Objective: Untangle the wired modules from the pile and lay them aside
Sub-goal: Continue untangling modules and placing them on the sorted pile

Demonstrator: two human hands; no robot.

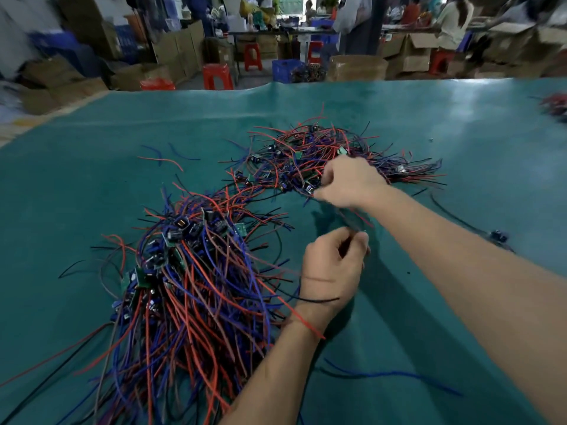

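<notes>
A tangled pile of wired modules (294, 161) with red, blue and black leads lies at the table's middle. A larger heap of wired modules (190, 280) spreads at the near left, wires fanned toward me. My right hand (349, 185) reaches to the near edge of the tangled pile and pinches a small module (309, 189) there. My left hand (331, 268) sits below it, fingers curled, pinching thin wires (352, 222) that run up toward the right hand. A black wire and a red one drape over my left wrist.
The table is covered with a teal mat (122, 167). A lone module with black wire (498, 236) lies at the right, a blue wire (399, 375) near front. Another bundle (555, 107) sits far right. Red stools, boxes and people stand beyond the table.
</notes>
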